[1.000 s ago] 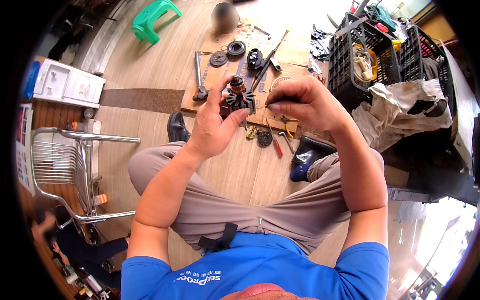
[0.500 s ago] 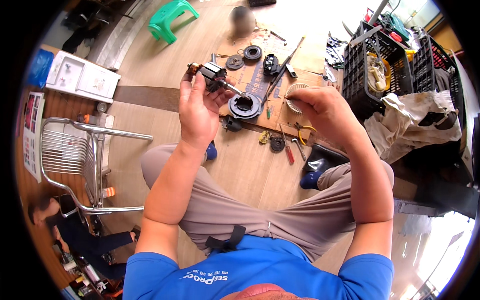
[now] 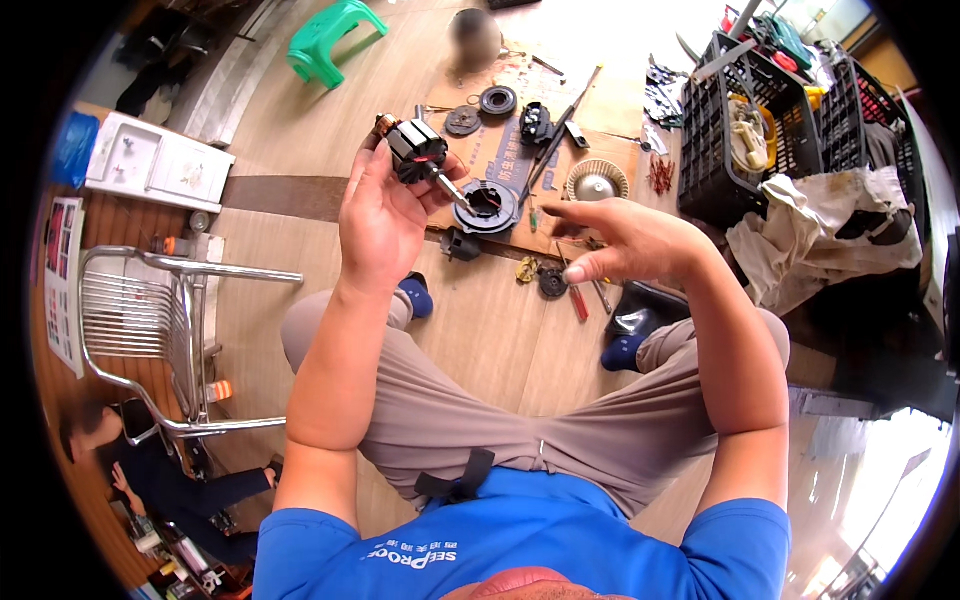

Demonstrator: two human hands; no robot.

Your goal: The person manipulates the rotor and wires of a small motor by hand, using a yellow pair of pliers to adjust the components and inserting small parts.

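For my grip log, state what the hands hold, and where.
Left hand: the motor rotor, by its thick core. Right hand: open, apparently holding nothing.

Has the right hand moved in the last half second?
Yes: the right hand has come toward the person, clear of the white wheel it partly covered.

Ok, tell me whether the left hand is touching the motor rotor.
Touching: the head view shows the left hand gripping the motor rotor, with no gap visible between them.
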